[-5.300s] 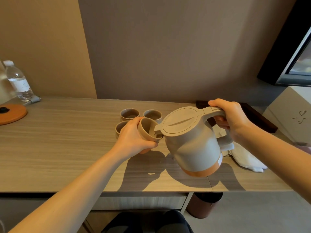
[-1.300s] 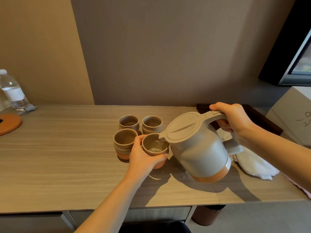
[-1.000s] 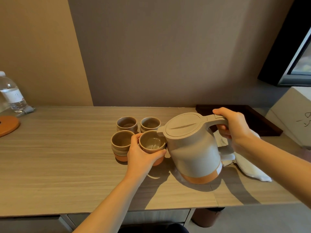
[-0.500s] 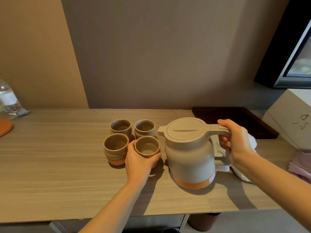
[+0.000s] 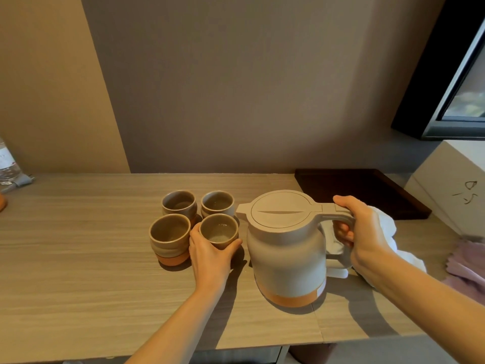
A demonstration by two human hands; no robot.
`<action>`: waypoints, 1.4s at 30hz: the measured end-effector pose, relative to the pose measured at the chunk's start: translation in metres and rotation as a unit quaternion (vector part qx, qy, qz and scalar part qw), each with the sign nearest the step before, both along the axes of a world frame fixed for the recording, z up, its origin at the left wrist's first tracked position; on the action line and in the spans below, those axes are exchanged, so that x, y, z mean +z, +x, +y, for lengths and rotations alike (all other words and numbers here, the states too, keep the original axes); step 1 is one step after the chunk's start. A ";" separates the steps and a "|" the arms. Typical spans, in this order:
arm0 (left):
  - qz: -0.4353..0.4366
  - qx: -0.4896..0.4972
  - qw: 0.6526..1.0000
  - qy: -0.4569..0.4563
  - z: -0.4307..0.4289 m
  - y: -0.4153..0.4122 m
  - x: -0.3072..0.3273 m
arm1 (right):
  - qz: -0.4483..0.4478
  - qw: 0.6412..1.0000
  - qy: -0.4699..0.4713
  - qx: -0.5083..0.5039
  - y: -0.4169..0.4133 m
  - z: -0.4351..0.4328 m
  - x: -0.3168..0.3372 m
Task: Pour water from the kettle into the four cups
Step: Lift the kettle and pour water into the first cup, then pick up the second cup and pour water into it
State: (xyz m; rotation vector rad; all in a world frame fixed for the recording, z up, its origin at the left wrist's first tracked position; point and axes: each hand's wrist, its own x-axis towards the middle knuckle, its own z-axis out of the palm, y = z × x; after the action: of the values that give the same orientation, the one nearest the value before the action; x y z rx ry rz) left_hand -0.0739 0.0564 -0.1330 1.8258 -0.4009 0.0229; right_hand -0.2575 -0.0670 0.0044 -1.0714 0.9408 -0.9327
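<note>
Desk (image 5: 78,258): one. Cups: four, logged as back-left cup (image 5: 179,204), back-right cup (image 5: 217,203), front-left cup (image 5: 169,233) and front-right cup (image 5: 218,229). Kettle (image 5: 287,258): one. Dark tray (image 5: 362,190): one. Cloths: two, a white cloth (image 5: 391,229) and a lilac cloth (image 5: 467,264). Water bottle (image 5: 6,166): one (only partly in frame, at the left edge). White box (image 5: 451,190): one. Hands: two, a left hand (image 5: 210,256) and a right hand (image 5: 362,232).

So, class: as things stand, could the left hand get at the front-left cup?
Probably yes: the left hand grips the front-right cup, right beside the front-left cup, with nothing between them, though it would have to let go first.
</note>
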 end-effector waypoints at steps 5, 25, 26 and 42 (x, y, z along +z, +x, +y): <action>-0.027 -0.003 0.999 0.028 0.002 -0.004 0.003 | 0.009 1.000 -0.017 0.023 -0.002 0.002 -0.002; -0.110 -0.028 0.993 0.029 0.115 0.047 0.050 | 0.068 0.995 -0.065 0.039 -0.006 0.035 0.007; -0.092 -0.022 0.995 0.045 0.115 0.055 0.045 | 0.072 0.994 -0.070 0.042 -0.005 0.035 0.007; 0.098 -0.061 0.993 -0.006 0.079 0.068 0.019 | 0.087 0.989 -0.109 0.041 0.000 0.046 0.017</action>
State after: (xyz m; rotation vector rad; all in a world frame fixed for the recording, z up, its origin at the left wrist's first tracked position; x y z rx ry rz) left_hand -0.0060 0.1351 -0.1143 1.7709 -0.3716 -0.2355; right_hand -0.2572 -0.0215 0.0216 -1.3855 0.9453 -0.8987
